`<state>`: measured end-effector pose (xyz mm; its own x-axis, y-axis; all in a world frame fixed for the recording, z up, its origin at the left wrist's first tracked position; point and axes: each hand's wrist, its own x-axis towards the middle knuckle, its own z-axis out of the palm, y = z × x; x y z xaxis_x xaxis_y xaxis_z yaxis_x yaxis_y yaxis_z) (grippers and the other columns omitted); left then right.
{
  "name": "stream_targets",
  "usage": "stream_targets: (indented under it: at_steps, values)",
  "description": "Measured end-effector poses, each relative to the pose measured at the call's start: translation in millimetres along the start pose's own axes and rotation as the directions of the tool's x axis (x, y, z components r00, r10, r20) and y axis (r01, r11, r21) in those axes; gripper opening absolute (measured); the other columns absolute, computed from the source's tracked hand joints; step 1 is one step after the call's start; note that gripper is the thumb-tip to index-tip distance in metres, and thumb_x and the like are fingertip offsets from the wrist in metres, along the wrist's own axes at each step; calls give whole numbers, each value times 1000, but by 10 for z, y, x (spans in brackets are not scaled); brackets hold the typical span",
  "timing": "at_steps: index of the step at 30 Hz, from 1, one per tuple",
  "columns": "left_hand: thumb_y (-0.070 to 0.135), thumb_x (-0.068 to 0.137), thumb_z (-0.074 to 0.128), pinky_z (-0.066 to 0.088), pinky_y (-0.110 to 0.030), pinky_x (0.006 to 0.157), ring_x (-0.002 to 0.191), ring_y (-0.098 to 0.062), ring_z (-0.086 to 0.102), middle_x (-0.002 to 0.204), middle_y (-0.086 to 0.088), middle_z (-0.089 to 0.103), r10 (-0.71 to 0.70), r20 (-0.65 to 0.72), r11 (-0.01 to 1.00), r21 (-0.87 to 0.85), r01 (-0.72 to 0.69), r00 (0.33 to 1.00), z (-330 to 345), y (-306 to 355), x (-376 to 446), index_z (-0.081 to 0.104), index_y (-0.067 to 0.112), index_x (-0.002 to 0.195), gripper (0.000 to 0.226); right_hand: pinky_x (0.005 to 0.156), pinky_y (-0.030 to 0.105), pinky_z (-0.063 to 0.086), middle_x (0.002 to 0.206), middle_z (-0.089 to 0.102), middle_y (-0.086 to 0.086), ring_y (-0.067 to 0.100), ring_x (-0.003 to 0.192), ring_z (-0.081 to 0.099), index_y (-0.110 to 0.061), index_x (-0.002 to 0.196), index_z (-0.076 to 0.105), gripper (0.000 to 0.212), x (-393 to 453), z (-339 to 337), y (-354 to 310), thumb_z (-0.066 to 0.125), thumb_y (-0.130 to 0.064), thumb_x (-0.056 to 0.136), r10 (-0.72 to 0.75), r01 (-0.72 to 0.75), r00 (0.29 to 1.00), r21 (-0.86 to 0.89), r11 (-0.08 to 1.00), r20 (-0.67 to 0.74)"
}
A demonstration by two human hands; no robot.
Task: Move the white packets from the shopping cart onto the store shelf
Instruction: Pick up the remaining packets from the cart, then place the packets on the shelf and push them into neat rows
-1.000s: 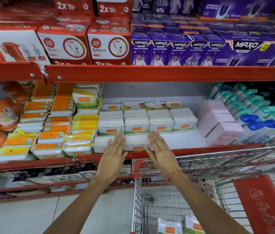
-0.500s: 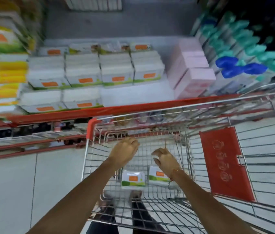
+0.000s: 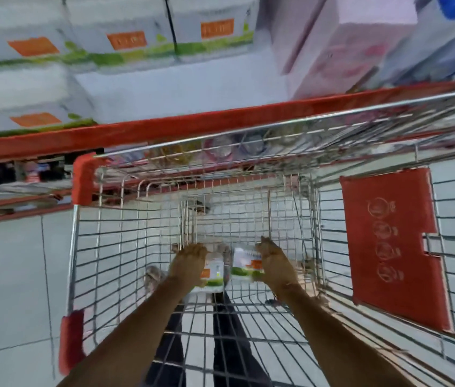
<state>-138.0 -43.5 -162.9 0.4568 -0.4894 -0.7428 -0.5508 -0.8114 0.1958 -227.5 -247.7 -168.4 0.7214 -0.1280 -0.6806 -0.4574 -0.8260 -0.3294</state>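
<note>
Both hands reached deep in the shopping cart (image 3: 86, 247), left hand (image 3: 190, 263) clasping left white packet (image 3: 213, 275), right hand (image 3: 275, 261) clasping right packet (image 3: 244, 265), side by side, shelf (image 3: 164, 129) up beyond cart's far rim.

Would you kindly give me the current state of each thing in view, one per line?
Left hand: on the left packet, grip unclear.
Right hand: on the right packet, grip unclear.
Both packets: down in the cart.
Shelf: part stocked, bare gap in front.
Red child-seat flap: folded flat.
</note>
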Motion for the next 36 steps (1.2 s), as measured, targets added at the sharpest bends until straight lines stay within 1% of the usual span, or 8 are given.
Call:
stream_targets:
  at_steps: [4, 8, 13, 18, 26, 29, 33, 36]
  values:
    - [13, 82, 68, 52, -33, 86, 107, -27, 62, 119, -15, 61, -55, -55, 995, -82, 50, 997, -44, 65, -163, 37, 8, 131, 59, 74, 29, 60, 111, 64, 16, 27, 92, 67, -7, 119, 36, 54, -63, -64, -60, 71, -22, 80, -30, 30, 1000, -36, 999, -3]
    - [5, 68, 81, 61, -24, 63, 76, -19, 70, 91, -11, 69, -37, -186, 992, -127, 14, 982, -82, 52, -341, 46, 13, 111, 57, 74, 34, 60, 109, 67, 13, 26, 90, 67, -14, 121, 39, 48, -199, -220, -176, 67, -19, 83, -71, 71, 997, -90, 993, -2]
    - [13, 80, 71, 44, -31, 103, 125, -23, 47, 135, -9, 52, -33, -254, 975, -219, -24, 967, -433, 24, -626, 40, 12, 137, 64, 107, 27, 38, 142, 48, 0, 16, 125, 48, -28, 141, 35, 64, -431, -643, -427, 65, -28, 85, -121, 117, 992, -126, 985, -23]
    - [12, 67, 81, 53, -35, 92, 114, -27, 58, 122, -11, 64, -66, -475, 965, -253, -64, 877, -946, -63, -1001, 55, 10, 127, 66, 101, 25, 47, 134, 56, -4, 14, 119, 55, -22, 132, 51, 61, -724, -1156, -735, 74, -18, 76, -264, 246, 924, -99, 964, -275]
    - [7, 83, 67, 39, -37, 108, 130, -26, 42, 140, -7, 49, -120, -718, 949, -286, -134, 686, -2096, -186, -1591, 45, 15, 137, 58, 90, 28, 54, 118, 68, -1, 18, 107, 64, -18, 119, 63, 62, -1004, -2270, -1319, 85, -10, 62, -429, 381, 654, -218, 899, -623]
    - [-3, 75, 73, 47, -39, 100, 121, -30, 52, 129, -12, 58, -91, -820, 962, -220, -164, 564, -2463, -245, -1670, 54, 10, 129, 59, 95, 20, 40, 116, 68, 3, 20, 104, 64, -15, 119, 63, 63, -1023, -2672, -1525, 83, -2, 60, -460, 409, 567, -251, 877, -683]
    - [-4, 79, 69, 42, -38, 103, 125, -29, 47, 133, -11, 54, -91, -875, 963, -199, -182, 475, -2933, -266, -1640, 50, 9, 132, 59, 94, 30, 50, 119, 66, 5, 22, 107, 62, -14, 121, 61, 58, -913, -3132, -1765, 79, -1, 67, -472, 429, 486, -270, 862, -735]
    - [-5, 79, 66, 41, -37, 102, 123, -31, 47, 132, -13, 54, -81, -889, 967, -180, -182, 451, -3175, -255, -1521, 49, 8, 131, 56, 96, 32, 49, 121, 65, 7, 24, 110, 59, -14, 123, 60, 57, -730, -3325, -1863, 78, -5, 69, -454, 432, 513, -238, 870, -728]
